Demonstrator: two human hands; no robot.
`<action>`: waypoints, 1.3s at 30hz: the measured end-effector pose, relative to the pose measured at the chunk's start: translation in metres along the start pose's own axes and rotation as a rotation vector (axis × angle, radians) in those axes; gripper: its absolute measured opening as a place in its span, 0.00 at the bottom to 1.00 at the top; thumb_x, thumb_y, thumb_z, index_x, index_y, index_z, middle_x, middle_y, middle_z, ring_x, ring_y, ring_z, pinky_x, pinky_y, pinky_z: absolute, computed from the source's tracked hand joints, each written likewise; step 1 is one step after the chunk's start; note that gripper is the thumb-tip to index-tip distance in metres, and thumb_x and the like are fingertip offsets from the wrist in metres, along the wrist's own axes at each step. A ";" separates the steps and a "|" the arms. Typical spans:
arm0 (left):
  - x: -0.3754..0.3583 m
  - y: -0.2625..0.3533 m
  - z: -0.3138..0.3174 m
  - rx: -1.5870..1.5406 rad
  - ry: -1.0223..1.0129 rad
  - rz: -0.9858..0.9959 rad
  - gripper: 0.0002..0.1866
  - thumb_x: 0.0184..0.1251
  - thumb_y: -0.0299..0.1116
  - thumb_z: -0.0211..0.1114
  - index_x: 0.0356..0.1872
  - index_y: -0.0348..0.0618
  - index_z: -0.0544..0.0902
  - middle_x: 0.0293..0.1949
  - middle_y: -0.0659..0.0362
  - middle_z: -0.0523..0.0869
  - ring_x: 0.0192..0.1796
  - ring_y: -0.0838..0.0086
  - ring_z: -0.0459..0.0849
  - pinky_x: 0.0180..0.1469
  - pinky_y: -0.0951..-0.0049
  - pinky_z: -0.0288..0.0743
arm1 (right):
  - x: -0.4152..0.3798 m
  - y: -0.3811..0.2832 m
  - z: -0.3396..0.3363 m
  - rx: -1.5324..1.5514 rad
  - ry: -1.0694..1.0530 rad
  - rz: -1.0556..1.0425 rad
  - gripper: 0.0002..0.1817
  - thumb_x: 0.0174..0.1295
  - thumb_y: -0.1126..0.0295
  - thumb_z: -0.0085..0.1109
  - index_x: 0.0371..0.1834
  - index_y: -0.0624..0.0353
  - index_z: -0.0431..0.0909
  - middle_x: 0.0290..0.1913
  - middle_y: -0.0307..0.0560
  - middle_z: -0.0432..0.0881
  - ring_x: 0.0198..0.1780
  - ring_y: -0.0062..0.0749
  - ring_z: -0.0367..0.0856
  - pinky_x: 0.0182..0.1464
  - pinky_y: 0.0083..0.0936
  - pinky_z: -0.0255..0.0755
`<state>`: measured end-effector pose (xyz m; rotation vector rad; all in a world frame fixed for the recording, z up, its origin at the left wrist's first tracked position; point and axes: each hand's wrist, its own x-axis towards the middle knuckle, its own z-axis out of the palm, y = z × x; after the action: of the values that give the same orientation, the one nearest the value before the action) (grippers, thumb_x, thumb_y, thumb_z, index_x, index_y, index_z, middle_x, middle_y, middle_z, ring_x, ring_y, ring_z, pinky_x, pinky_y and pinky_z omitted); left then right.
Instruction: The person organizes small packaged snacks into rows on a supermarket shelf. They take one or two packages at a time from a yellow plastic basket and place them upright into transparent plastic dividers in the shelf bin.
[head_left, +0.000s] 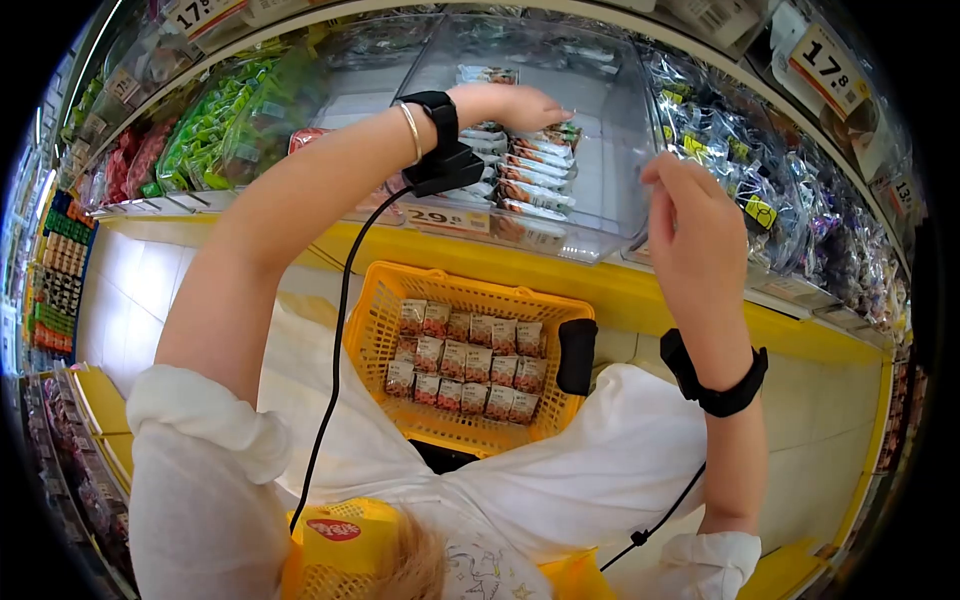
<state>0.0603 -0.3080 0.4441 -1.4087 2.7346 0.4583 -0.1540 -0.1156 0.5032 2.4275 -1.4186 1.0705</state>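
Observation:
My left hand (515, 106) reaches across a clear plastic bin (612, 110) on the shelf. Its fingers are stretched to the right over the small white-and-brown snack packets (540, 170), with the fingertips at the back end of one row; their undersides are hidden. The packets stand in rows, and a few more lie behind the hand. At the bin's right wall is my right hand (697, 225), its fingers curled against the edge. Below, a yellow plastic basket (365, 325) holds several rows of small snack packets (465, 355) between my legs.
Green packets (225, 125) and red packets (135, 160) fill bins to the left. Dark, shiny bags (755, 165) are on the right. Price tags (830, 65) line the shelf above. A black cable (345, 290) hangs from the left wrist, passing beside the basket.

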 end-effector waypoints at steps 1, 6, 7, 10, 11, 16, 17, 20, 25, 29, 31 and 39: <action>0.000 -0.001 0.001 0.006 0.021 0.020 0.32 0.73 0.56 0.37 0.57 0.37 0.75 0.57 0.44 0.76 0.59 0.48 0.72 0.61 0.58 0.64 | -0.004 0.004 -0.003 0.003 0.001 0.007 0.08 0.53 0.79 0.52 0.35 0.56 0.73 0.28 0.46 0.73 0.33 0.43 0.76 0.32 0.35 0.71; 0.002 0.001 0.004 0.022 0.058 0.068 0.30 0.74 0.53 0.38 0.58 0.39 0.74 0.57 0.45 0.76 0.59 0.49 0.72 0.61 0.60 0.65 | -0.018 0.025 -0.007 0.078 -0.063 0.048 0.05 0.54 0.79 0.51 0.32 0.57 0.72 0.26 0.47 0.73 0.31 0.45 0.76 0.31 0.36 0.69; 0.006 -0.001 0.006 0.002 0.065 0.062 0.29 0.74 0.53 0.38 0.59 0.40 0.73 0.57 0.46 0.76 0.59 0.51 0.72 0.62 0.60 0.65 | -0.019 0.029 -0.004 0.077 -0.062 0.059 0.05 0.54 0.79 0.51 0.32 0.57 0.72 0.26 0.47 0.73 0.31 0.45 0.76 0.31 0.36 0.69; 0.015 -0.001 0.012 -0.028 0.124 0.095 0.31 0.73 0.55 0.40 0.60 0.40 0.72 0.56 0.48 0.78 0.59 0.53 0.74 0.60 0.61 0.67 | -0.022 0.038 0.001 0.111 -0.072 0.066 0.04 0.55 0.79 0.50 0.31 0.58 0.72 0.25 0.48 0.73 0.30 0.45 0.75 0.31 0.35 0.69; 0.017 0.001 0.012 -0.034 0.148 0.036 0.32 0.72 0.57 0.41 0.60 0.40 0.72 0.54 0.47 0.79 0.57 0.52 0.75 0.59 0.61 0.68 | -0.023 0.038 0.002 0.121 -0.091 0.077 0.03 0.55 0.79 0.50 0.31 0.58 0.72 0.25 0.48 0.73 0.30 0.45 0.75 0.31 0.35 0.69; 0.019 0.018 0.004 -0.046 0.216 -0.103 0.33 0.69 0.60 0.42 0.58 0.40 0.74 0.49 0.45 0.81 0.54 0.51 0.78 0.55 0.61 0.70 | -0.024 0.034 0.000 0.157 -0.098 0.074 0.04 0.55 0.79 0.50 0.31 0.57 0.72 0.25 0.48 0.73 0.31 0.46 0.76 0.32 0.35 0.70; 0.022 0.017 0.001 -0.027 0.232 -0.091 0.34 0.69 0.60 0.43 0.58 0.39 0.74 0.49 0.44 0.81 0.54 0.51 0.78 0.55 0.61 0.70 | -0.025 0.033 0.000 0.150 -0.083 0.056 0.04 0.55 0.78 0.50 0.31 0.57 0.73 0.25 0.48 0.73 0.31 0.46 0.76 0.31 0.36 0.70; 0.020 0.023 -0.006 0.005 0.417 -0.043 0.30 0.69 0.57 0.47 0.55 0.40 0.76 0.48 0.45 0.82 0.52 0.52 0.79 0.56 0.62 0.70 | -0.024 0.033 -0.002 0.134 -0.067 0.034 0.04 0.55 0.78 0.51 0.31 0.56 0.73 0.25 0.48 0.74 0.29 0.46 0.76 0.31 0.37 0.70; -0.102 0.114 -0.032 0.105 0.701 0.199 0.19 0.66 0.38 0.55 0.51 0.35 0.76 0.44 0.46 0.81 0.48 0.53 0.78 0.52 0.64 0.71 | -0.025 0.035 -0.001 0.150 0.027 -0.052 0.02 0.55 0.77 0.50 0.30 0.57 0.73 0.23 0.49 0.74 0.26 0.48 0.75 0.28 0.37 0.67; -0.162 0.143 0.059 -0.212 0.735 0.472 0.10 0.57 0.30 0.60 0.40 0.40 0.77 0.39 0.54 0.80 0.40 0.61 0.78 0.39 0.69 0.73 | -0.025 0.029 -0.001 0.135 0.003 -0.025 0.03 0.55 0.77 0.51 0.30 0.57 0.72 0.23 0.48 0.74 0.26 0.46 0.75 0.28 0.35 0.67; -0.171 0.141 0.135 -0.124 0.618 0.696 0.12 0.52 0.26 0.61 0.40 0.42 0.74 0.40 0.55 0.76 0.42 0.65 0.78 0.37 0.67 0.75 | -0.022 0.023 -0.001 0.149 -0.002 -0.051 0.04 0.56 0.79 0.52 0.32 0.58 0.74 0.24 0.46 0.75 0.24 0.35 0.72 0.27 0.27 0.66; -0.123 0.057 0.458 -0.698 -0.292 -0.700 0.29 0.62 0.40 0.64 0.51 0.22 0.66 0.41 0.37 0.76 0.44 0.52 0.79 0.42 0.56 0.76 | -0.025 0.018 0.011 0.138 0.056 -0.104 0.05 0.56 0.81 0.53 0.33 0.59 0.75 0.25 0.44 0.75 0.22 0.30 0.70 0.26 0.21 0.66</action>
<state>0.0388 -0.0541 0.0401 -2.0691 1.7279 1.4747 -0.1712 -0.1123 0.4752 2.5119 -1.2249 1.2397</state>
